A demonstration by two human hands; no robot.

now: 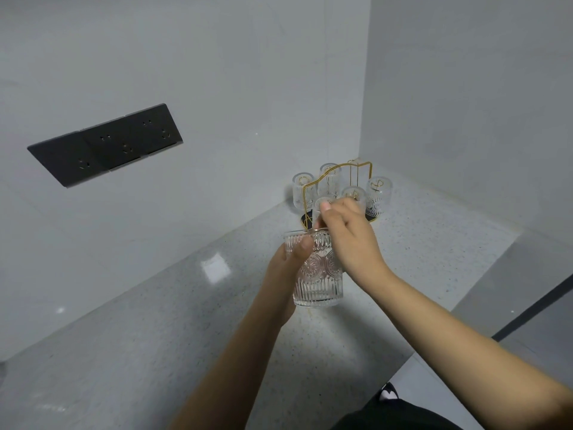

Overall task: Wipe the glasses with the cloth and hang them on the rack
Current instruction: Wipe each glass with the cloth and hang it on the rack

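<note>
My left hand (290,259) holds an embossed clear glass (319,280) upright above the counter, thumb on its rim. My right hand (350,240) is at the glass's rim, fingers pinched there; whether it grips the rim or something small I cannot tell. No cloth is visible. Behind the hands stands a gold wire rack (338,181) on a dark base, with several clear glasses (378,193) hung upside down on its prongs. One hung glass is partly hidden by my right fingers.
The speckled grey counter (155,352) runs into a corner of pale walls. A black socket panel (105,144) is on the left wall. The counter's front edge drops off at the right (483,293). Dark clothing shows at the bottom.
</note>
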